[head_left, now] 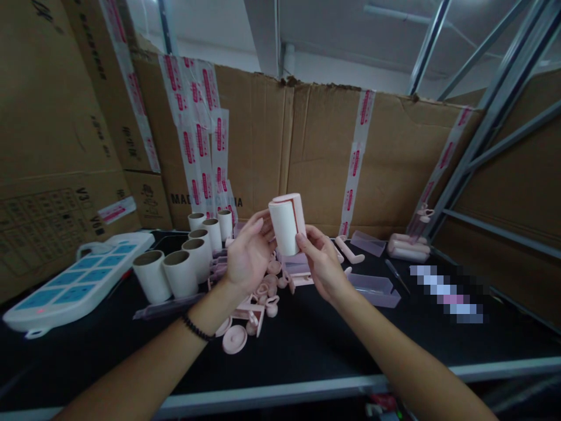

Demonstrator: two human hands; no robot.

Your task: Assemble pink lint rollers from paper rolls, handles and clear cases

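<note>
Both my hands hold up a white paper roll in a pink holder (287, 224) above the black table (307, 345). My left hand (249, 252) curls round the roll's left side, fingers closed on it. My right hand (319, 260) pinches its lower right edge. Below the hands lie several small pink plastic parts (263, 292), among them a round pink cap (234, 339) and a pink handle (349, 249). A group of white paper rolls (184, 266) stands upright to the left.
A white power strip with blue sockets (74, 283) lies at the far left. Clear purple covers (374, 289) and assembled pink rollers (407, 247) sit to the right. Taped cardboard boxes (307, 158) wall the back; a metal rack (491, 146) stands on the right.
</note>
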